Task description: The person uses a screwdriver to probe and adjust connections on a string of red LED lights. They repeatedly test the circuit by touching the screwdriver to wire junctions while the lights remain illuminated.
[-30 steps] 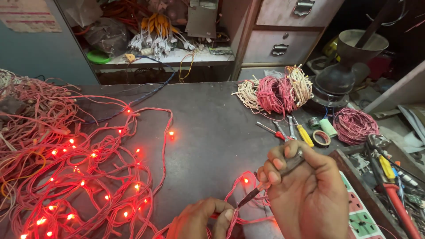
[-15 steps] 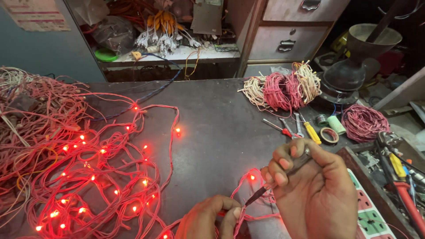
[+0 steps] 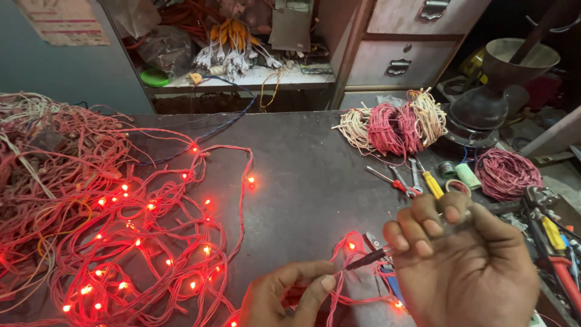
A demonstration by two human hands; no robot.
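My right hand (image 3: 466, 266) grips a thin dark probe-like tool (image 3: 366, 259), its tip pointing left toward the wire. My left hand (image 3: 284, 297) pinches a strand of the red string-light wire (image 3: 339, 284) at the bottom edge, just below a lit bulb (image 3: 351, 246). A big tangle of glowing red string lights (image 3: 151, 242) spreads over the dark tabletop (image 3: 302, 175) to the left of both hands.
Bundles of pink and cream wire (image 3: 393, 124) lie at the back right, a pink coil (image 3: 507, 174) further right. Small screwdrivers (image 3: 411, 181) and tape rolls (image 3: 466, 175) sit between them. Pliers and tools (image 3: 554, 248) crowd the right edge. Drawers (image 3: 399, 60) and a cluttered shelf (image 3: 236, 60) stand behind.
The view has shifted slightly, so the table things sit lower and further right. Both hands hold the same grip, the tool tip staying near the lit bulb.
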